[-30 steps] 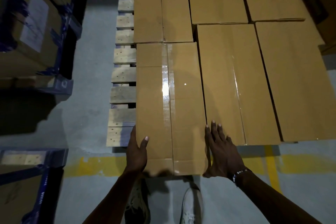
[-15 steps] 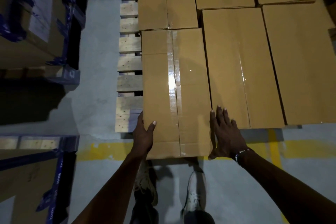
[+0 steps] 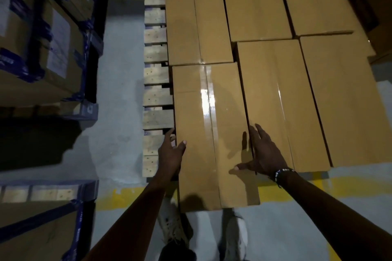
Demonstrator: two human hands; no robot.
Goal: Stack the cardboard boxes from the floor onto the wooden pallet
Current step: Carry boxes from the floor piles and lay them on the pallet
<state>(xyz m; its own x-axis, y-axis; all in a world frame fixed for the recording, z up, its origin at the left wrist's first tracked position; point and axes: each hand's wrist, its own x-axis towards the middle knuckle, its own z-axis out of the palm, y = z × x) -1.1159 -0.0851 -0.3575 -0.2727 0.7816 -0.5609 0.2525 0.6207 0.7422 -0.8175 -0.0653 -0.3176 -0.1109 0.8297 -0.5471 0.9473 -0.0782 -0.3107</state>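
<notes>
Cardboard box (image 3: 212,133), taped down the middle, lies long-ways on the wooden pallet (image 3: 156,99) at the near left of the stack, its near end overhanging the pallet edge above a yellow floor line (image 3: 131,196). Left hand (image 3: 170,153) sits against the box's left side, thumb up on the top face, fingers reaching down the side between box and slats; looks like a loose brace, cannot tell how tightly the fingers curl. Right hand (image 3: 263,152) lies flat and spread over the box's right top edge, fingers straight and pointing away, thumb stretched left across the top, holding nothing, just pressing. Beaded wristband (image 3: 281,172) on the right wrist. Both arms stretched forward and down. Box's far end touches the next box (image 3: 198,17) in its column; right side runs tight along a neighbouring box (image 3: 277,101), more boxes beyond and to the right, all one layer. Bare pallet slats show left of the column. Grey concrete floor (image 3: 118,70). Two light shoes (image 3: 236,237) just under the overhanging end. Left of the aisle: other cartons with blue strapping (image 3: 53,48) on a separate pallet, well apart
</notes>
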